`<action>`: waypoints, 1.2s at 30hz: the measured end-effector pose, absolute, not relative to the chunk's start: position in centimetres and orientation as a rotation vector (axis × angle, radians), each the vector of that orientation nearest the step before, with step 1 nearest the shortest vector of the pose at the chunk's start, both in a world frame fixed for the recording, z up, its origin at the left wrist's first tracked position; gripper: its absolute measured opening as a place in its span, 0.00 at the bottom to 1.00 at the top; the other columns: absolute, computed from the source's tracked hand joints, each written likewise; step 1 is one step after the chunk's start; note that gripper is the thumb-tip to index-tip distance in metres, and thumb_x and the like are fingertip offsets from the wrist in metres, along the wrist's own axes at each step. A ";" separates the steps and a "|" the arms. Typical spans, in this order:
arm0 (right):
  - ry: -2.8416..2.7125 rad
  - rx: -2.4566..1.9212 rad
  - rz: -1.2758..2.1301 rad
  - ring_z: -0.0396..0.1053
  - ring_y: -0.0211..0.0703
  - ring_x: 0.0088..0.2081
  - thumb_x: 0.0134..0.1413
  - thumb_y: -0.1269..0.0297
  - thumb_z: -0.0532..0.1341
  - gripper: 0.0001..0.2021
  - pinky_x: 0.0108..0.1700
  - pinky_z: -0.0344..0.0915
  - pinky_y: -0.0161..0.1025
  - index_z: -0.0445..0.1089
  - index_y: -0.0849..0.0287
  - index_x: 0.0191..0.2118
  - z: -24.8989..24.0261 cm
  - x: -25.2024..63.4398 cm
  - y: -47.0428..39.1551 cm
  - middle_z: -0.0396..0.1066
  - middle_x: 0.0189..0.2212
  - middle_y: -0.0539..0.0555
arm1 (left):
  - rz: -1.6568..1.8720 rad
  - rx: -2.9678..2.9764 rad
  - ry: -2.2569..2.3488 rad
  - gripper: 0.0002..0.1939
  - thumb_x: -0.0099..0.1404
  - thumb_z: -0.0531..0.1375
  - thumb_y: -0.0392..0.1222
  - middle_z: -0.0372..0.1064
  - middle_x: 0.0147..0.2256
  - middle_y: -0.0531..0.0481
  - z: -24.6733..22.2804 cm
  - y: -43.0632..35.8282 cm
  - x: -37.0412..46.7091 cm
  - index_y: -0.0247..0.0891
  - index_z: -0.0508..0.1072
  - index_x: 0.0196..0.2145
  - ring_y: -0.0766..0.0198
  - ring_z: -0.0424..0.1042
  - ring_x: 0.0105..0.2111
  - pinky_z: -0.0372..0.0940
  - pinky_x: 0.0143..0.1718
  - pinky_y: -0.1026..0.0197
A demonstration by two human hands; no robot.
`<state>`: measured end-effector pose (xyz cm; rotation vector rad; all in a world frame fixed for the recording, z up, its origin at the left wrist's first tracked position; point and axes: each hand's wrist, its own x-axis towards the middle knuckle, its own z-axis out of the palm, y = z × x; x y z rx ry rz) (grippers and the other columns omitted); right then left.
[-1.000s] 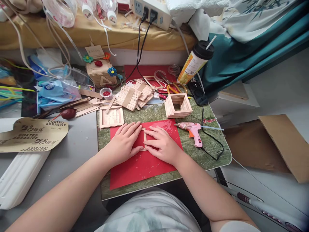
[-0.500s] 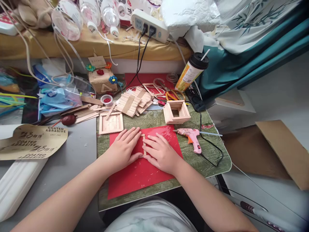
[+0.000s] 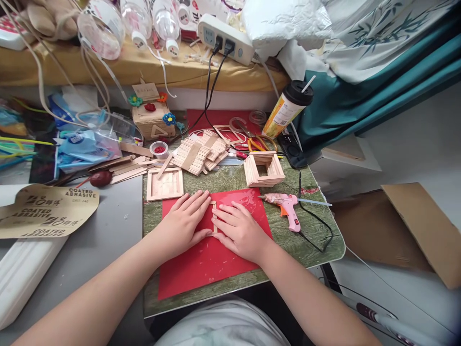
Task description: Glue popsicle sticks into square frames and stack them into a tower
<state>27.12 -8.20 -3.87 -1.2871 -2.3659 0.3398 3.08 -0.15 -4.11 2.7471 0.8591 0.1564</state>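
My left hand (image 3: 186, 221) lies flat, fingers stretched out, over the left part of a small frame of popsicle sticks (image 3: 215, 224). From the other side my right hand (image 3: 239, 229) rests on it, also flat with its fingers apart. Only one upright stick and bits of the top and bottom ones show between the hands; the rest is covered. Beneath lies a red sheet (image 3: 201, 271) with whitish flecks. A pink glue gun (image 3: 288, 204) lies to the right of the sheet. Beyond it stands a square stack of popsicle sticks (image 3: 264, 179), hollow in the middle.
A shallow stick tray (image 3: 165, 191) and bundled popsicle sticks (image 3: 189, 154) lie behind the sheet. Farther back are a decorated stick box (image 3: 151, 126), scissors (image 3: 262, 141) and a lidded drink cup (image 3: 284, 113). Sandpaper (image 3: 50, 211) is at left. The glue gun's cord (image 3: 326, 223) loops at right.
Both hands stay in the same place on the stick frame. The whole view has shifted very slightly.
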 end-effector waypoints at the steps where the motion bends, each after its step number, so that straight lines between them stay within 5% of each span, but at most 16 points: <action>1: -2.360 -1.290 0.351 0.66 0.56 0.67 0.72 0.62 0.60 0.16 0.72 0.56 0.63 0.73 0.57 0.60 -3.9 27.1 -8.2 0.73 0.63 0.59 | 0.161 2.742 0.858 0.41 0.77 0.55 0.59 0.46 0.76 0.39 -4.1 -0.1 3.1 0.35 0.50 0.77 0.44 0.49 0.75 0.47 0.75 0.39; 21: -2.212 -1.330 0.441 0.66 0.55 0.68 0.69 0.63 0.63 0.16 0.72 0.56 0.64 0.75 0.52 0.59 -2.9 27.3 -9.2 0.72 0.64 0.56 | 0.212 2.743 0.853 0.44 0.76 0.54 0.63 0.47 0.75 0.37 -4.5 -0.3 3.0 0.34 0.50 0.77 0.43 0.48 0.75 0.45 0.75 0.39; 28: -1.447 -1.885 0.050 0.74 0.55 0.49 0.65 0.62 0.63 0.04 0.55 0.71 0.56 0.73 0.54 0.43 -2.1 34.6 -14.6 0.75 0.45 0.59 | 0.256 2.631 0.848 0.51 0.71 0.56 0.70 0.45 0.76 0.35 -3.4 0.0 2.1 0.32 0.48 0.77 0.42 0.47 0.76 0.49 0.75 0.41; 33: -1.197 -2.255 0.231 0.73 0.54 0.44 0.54 0.52 0.70 0.24 0.49 0.71 0.51 0.69 0.57 0.53 -4.5 38.9 -16.3 0.74 0.45 0.59 | 0.310 2.598 0.843 0.50 0.66 0.64 0.65 0.50 0.74 0.32 -3.3 -0.1 2.0 0.33 0.57 0.74 0.38 0.50 0.74 0.52 0.74 0.38; 36: -1.181 -2.276 0.347 0.74 0.51 0.41 0.54 0.50 0.68 0.26 0.46 0.70 0.48 0.69 0.57 0.55 -4.5 39.4 -15.6 0.76 0.44 0.58 | 0.326 2.581 0.842 0.45 0.66 0.65 0.63 0.53 0.73 0.32 -3.1 -0.1 2.1 0.34 0.62 0.71 0.38 0.52 0.74 0.55 0.73 0.37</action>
